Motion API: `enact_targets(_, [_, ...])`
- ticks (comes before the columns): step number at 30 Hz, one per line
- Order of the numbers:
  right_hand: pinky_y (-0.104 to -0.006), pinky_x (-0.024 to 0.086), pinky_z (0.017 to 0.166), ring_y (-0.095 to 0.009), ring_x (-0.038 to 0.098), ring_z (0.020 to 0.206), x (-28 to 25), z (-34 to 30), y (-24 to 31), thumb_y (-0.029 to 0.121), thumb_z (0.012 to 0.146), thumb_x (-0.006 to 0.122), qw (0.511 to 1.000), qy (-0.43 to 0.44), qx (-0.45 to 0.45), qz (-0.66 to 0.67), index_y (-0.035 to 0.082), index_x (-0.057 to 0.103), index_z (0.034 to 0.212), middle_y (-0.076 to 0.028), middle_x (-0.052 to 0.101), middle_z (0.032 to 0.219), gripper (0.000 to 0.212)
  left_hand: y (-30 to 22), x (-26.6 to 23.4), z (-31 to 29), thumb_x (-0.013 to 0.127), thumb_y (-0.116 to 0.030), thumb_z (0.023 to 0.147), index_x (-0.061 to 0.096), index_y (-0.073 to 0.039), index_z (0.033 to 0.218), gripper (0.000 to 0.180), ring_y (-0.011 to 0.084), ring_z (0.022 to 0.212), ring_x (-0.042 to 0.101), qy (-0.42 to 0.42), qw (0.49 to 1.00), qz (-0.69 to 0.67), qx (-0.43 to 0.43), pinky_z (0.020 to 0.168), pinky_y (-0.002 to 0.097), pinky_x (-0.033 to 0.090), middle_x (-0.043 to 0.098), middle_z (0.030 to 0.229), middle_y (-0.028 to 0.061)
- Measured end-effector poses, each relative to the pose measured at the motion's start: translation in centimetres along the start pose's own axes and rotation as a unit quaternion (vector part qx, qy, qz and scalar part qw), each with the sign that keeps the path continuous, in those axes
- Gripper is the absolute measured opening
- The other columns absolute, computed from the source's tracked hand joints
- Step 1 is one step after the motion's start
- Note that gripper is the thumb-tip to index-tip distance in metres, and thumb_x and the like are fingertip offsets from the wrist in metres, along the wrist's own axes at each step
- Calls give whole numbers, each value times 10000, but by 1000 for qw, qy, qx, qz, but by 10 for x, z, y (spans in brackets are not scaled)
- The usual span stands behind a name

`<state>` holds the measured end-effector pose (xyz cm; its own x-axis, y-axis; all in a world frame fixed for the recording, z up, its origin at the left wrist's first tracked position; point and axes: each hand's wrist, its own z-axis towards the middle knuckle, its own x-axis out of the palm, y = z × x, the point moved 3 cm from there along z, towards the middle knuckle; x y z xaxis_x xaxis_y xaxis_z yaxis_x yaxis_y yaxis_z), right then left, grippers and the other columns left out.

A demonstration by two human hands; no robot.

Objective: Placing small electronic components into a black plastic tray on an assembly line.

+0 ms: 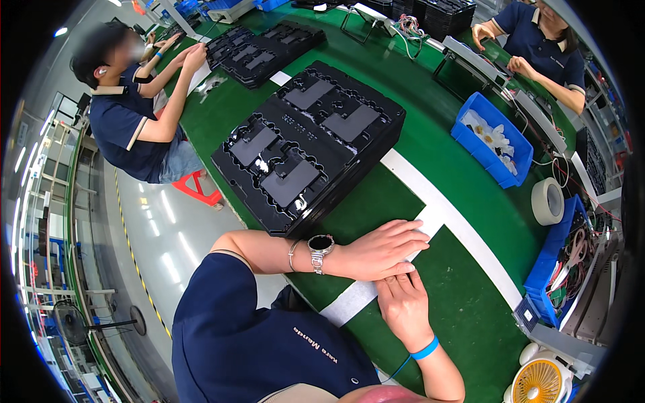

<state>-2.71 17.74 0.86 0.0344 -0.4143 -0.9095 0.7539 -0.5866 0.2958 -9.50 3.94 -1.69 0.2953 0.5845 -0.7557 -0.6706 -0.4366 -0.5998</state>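
Observation:
My left hand (384, 249) lies palm down over the green tabletop (430, 282), its fingers stretched out to the right across a white strip (349, 302). A wristwatch (320, 252) and a thin bracelet are on that wrist. My right hand (404, 307) rests just below it, fingers extended and touching the underside of the left; its fingertips are partly hidden. A blue wrist strap (424, 348) with a cord circles the right wrist. Neither hand shows anything held. Beyond my left forearm stands a stack of black molded trays (316, 144) with grey L-shaped pieces in its top recesses.
More black trays (262, 54) lie farther back. On the right are a blue bin (494, 140) with whitish pieces, a tape roll (547, 201), a blue tool bin (554, 262) and a small fan (537, 383). Co-workers sit at the left (127, 107) and far right (544, 47).

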Motion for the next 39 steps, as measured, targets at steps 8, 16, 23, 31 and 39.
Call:
enact_targets(8, [-567,474,1077,-341,643,1237,1,2,-5,97,816,706,999,9,37,-16,13,738,1130,-166,717,1191,326,1,2,0,580,-337,1026,573,58,1331,499,379,1477,366,-10,1000,1,5,1207,510,298,533,1445,178])
enact_targets(16, [-603,426,1111,-365,595,1315,8,0,-10,131,837,774,997,17,77,-8,30,727,1142,-167,700,1245,325,1,2,0,600,-320,1017,556,49,1351,500,379,1482,364,-10,1000,-4,1,1209,512,299,535,1450,175])
enact_targets(23, [-613,360,1171,-365,526,1382,8,0,-14,180,843,791,995,37,93,9,17,695,1223,-159,666,1325,425,1,2,0,607,-308,1011,540,55,1362,510,388,1484,361,-10,1000,-15,0,1211,520,294,536,1450,185])
enact_targets(31, [-568,285,1233,-368,429,1467,10,1,-26,312,869,781,990,98,104,-10,-1,625,1362,-161,558,1492,605,1,2,-1,616,-280,993,495,59,1409,550,385,1490,354,2,1000,-7,-1,1211,529,294,509,1481,189])
enact_targets(39, [-563,276,1237,-343,396,1499,8,4,-32,352,899,754,987,104,122,-23,5,593,1408,-152,509,1547,637,1,3,-1,626,-273,980,486,60,1416,566,388,1489,357,-6,1000,-14,-6,1212,528,292,504,1484,198])
